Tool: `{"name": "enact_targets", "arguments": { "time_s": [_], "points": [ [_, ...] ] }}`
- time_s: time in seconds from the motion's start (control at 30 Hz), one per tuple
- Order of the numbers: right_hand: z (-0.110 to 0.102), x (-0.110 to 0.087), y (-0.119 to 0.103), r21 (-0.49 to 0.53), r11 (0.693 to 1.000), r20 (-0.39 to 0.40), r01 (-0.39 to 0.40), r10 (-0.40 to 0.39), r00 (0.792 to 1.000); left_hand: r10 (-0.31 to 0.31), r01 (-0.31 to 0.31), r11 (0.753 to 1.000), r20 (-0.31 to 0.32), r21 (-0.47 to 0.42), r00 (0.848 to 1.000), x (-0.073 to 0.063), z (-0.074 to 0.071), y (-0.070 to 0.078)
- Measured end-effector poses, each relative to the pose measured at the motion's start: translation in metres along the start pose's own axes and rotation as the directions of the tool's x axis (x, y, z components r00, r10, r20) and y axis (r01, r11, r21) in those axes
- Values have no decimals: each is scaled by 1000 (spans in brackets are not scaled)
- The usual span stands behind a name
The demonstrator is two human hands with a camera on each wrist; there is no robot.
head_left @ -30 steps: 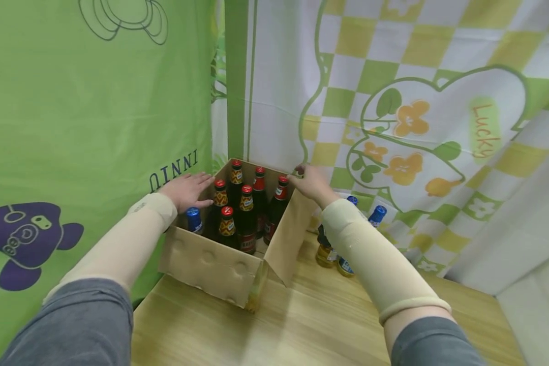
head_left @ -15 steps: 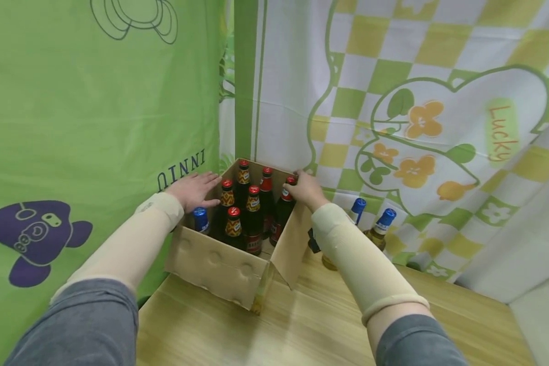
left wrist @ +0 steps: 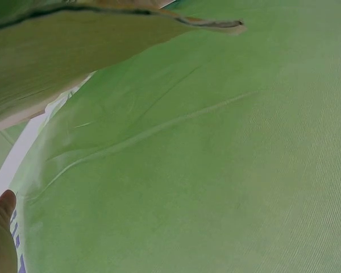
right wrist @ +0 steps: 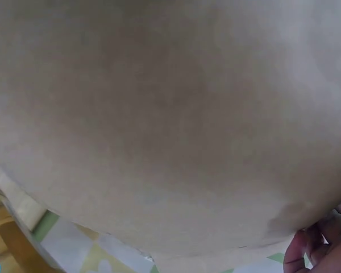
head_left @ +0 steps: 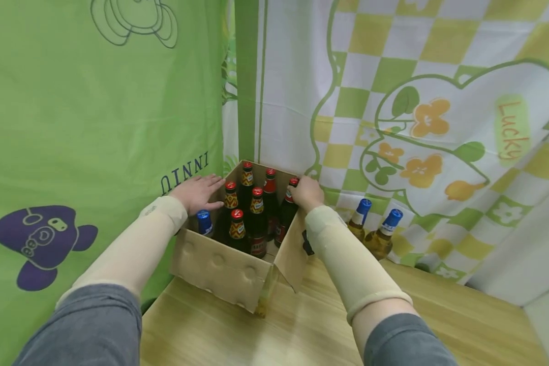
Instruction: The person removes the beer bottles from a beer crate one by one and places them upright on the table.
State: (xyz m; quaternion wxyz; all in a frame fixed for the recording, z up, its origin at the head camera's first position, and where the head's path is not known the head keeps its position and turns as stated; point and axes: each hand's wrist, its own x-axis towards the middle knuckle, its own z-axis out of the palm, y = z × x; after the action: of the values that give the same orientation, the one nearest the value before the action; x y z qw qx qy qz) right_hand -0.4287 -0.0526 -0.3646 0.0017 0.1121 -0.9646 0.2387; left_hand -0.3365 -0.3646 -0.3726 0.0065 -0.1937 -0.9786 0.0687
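An open-topped cardboard box (head_left: 212, 262) stands on the wooden table with several dark beer bottles (head_left: 257, 223) with red caps inside. One blue-topped bottle (head_left: 205, 222) sits at its left side. My left hand (head_left: 196, 194) lies with extended fingers over the box's left edge; the left wrist view catches only a thumb (left wrist: 5, 205) at its border. At the back right, my right hand (head_left: 309, 193) grips the box's edge beside a red-capped bottle (head_left: 290, 195). Curled fingers (right wrist: 324, 239) meet the rim of the cardboard flap (right wrist: 170, 142) in the right wrist view.
Two amber bottles with blue foil tops (head_left: 386, 229) stand right of the box, partly behind my right forearm. A green curtain (head_left: 96, 127) hangs close on the left, a checked curtain (head_left: 347, 112) behind. The wooden table (head_left: 302, 325) extends in front.
The view has turned slightly left, so the scene shifts right in frame. My right hand has come a little nearer along the box's right edge. My left hand keeps its place on the box.
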Motion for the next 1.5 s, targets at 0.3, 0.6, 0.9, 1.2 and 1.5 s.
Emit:
{"name": "enact_targets", "arguments": {
  "time_s": [0.3,0.6,0.9,1.2,1.5],
  "points": [
    [-4,-2,3,28,1000,-11,11,-11,1000,-9,10,1000,-19,8,1000,0,-6,4],
    [4,-10,18,89,994,-55,67,-62,997,-3,2,1000,-24,-28,1000,2,-1,9],
    [-17,-19,19,145,979,-110,144,-129,986,12,-12,1000,-14,-4,1000,10,1,12],
    [-78,-37,-20,256,943,-171,214,-174,970,6,-6,1000,-1,-24,1000,8,-3,5],
    [-152,-58,-46,393,893,-188,218,-154,970,8,-8,999,-3,-32,1000,5,1,-6]
  ]
}}
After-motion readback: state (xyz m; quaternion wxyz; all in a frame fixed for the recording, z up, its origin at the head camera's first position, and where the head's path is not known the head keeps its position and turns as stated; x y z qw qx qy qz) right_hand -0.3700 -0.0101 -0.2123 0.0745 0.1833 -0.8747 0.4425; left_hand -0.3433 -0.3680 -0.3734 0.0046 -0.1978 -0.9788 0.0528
